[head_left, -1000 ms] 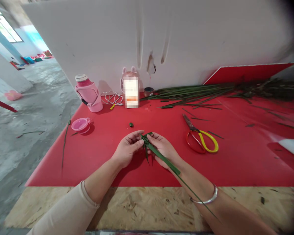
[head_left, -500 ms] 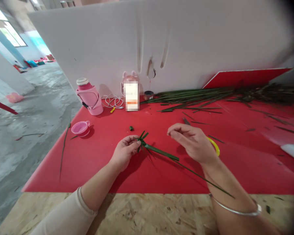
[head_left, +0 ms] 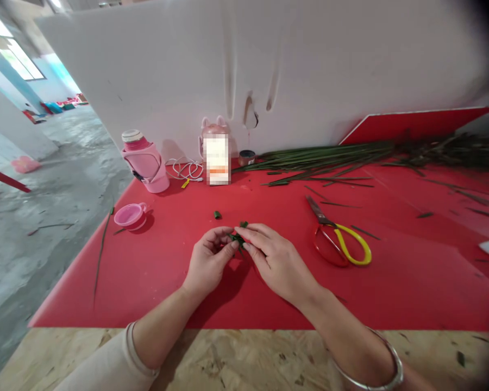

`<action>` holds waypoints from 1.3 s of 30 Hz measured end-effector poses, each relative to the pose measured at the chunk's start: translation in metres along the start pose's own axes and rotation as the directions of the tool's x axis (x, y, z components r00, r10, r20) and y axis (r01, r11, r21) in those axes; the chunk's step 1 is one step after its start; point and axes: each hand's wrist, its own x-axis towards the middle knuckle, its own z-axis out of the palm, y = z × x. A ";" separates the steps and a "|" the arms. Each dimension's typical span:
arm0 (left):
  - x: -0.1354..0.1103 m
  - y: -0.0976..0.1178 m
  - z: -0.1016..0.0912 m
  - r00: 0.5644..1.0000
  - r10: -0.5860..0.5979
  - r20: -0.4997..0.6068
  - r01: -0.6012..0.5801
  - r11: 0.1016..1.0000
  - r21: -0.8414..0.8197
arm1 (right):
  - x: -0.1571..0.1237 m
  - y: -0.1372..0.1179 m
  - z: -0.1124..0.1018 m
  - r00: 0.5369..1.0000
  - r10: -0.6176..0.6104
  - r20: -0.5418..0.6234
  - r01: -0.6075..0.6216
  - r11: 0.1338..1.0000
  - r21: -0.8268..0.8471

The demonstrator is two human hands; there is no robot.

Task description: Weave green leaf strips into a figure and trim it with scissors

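**Partway along, it seems: one small dark-green bunch of leaf strips [head_left: 238, 239]**

From my remote seat I count, left of the grip, one round pink cup [head_left: 131, 224] and, farther off, one pink cylindrical bottle [head_left: 149, 169]. My bare left hand [head_left: 208, 258] pinches the bunch between thumb and fingers; one short curled green leaf piece [head_left: 217, 215] lies just beyond. The bunch sits between both hands, its strips apparently already gathered; they are mostly covered, so I cannot tell how much is left. My bare right hand [head_left: 277, 262] pinches its other side. Right of the grip lies one pair of red-and-yellow-handled metal scissors [head_left: 329, 223], untouched. Beyond is one heap of long green leaves [head_left: 330, 156], too tangled to count.
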 end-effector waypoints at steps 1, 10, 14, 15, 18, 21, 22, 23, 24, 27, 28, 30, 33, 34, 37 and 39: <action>0.000 0.001 0.000 1.000 0.011 -0.003 -0.011 1.000 0.002 | -0.001 0.002 0.000 1.000 0.022 0.012 -0.023 0.999 0.041; 0.000 0.003 -0.001 0.998 0.058 0.013 -0.058 0.998 0.030 | 0.001 -0.002 -0.003 0.989 0.087 0.119 -0.119 0.947 0.298; 0.001 0.003 -0.005 0.995 0.053 0.080 -0.058 0.997 0.056 | 0.000 -0.001 -0.006 0.984 0.087 0.156 -0.136 0.931 0.339; 0.002 0.003 -0.006 0.994 0.049 0.103 -0.056 0.996 0.069 | 0.001 0.000 -0.007 0.983 0.087 0.162 -0.139 0.927 0.348; 0.004 0.005 -0.009 0.983 0.069 0.169 -0.089 0.990 0.114 | 0.001 0.000 -0.009 0.981 0.090 0.171 -0.150 0.915 0.375; 0.005 0.008 -0.010 0.972 0.125 0.197 -0.152 0.980 0.132 | 0.002 0.000 -0.010 0.979 0.090 0.183 -0.157 0.903 0.400; 0.005 0.008 -0.009 0.973 0.119 0.200 -0.146 0.981 0.130 | 0.003 0.000 -0.010 0.979 0.091 0.183 -0.159 0.900 0.405; 0.004 0.008 -0.009 0.975 0.100 0.199 -0.126 0.984 0.125 | 0.003 0.001 -0.010 0.979 0.094 0.180 -0.161 0.899 0.408; 0.004 0.008 -0.008 0.978 0.074 0.196 -0.099 0.988 0.117 | 0.003 0.001 -0.009 0.980 0.099 0.173 -0.163 0.898 0.409; 0.003 0.007 -0.006 0.983 0.025 0.180 -0.041 0.995 0.087 | 0.003 0.002 -0.006 0.982 0.116 0.150 -0.167 0.903 0.396; 0.002 0.006 -0.006 0.985 0.021 0.174 -0.035 0.997 0.073 | 0.003 0.002 -0.005 0.982 0.129 0.137 -0.173 0.903 0.394; 0.003 0.005 -0.005 0.987 0.001 0.163 -0.008 0.999 0.043 | 0.002 0.002 -0.002 0.978 0.171 0.118 -0.205 0.891 0.406; 0.003 0.005 -0.005 0.987 -0.047 0.151 0.047 0.999 -0.003 | 0.000 0.002 0.001 0.967 0.237 0.092 -0.253 0.865 0.433; 0.003 0.004 -0.005 0.986 -0.056 0.158 0.059 0.998 -0.018 | 0.000 0.001 0.001 0.967 0.242 0.083 -0.254 0.863 0.436; 0.003 0.004 -0.006 0.977 -0.057 0.204 0.066 0.997 -0.042 | 0.000 0.000 -0.001 0.975 0.219 0.041 -0.215 0.877 0.430; 0.003 0.005 -0.006 0.975 -0.048 0.217 0.056 0.998 -0.031 | 0.000 -0.001 -0.002 0.980 0.199 0.025 -0.191 0.888 0.419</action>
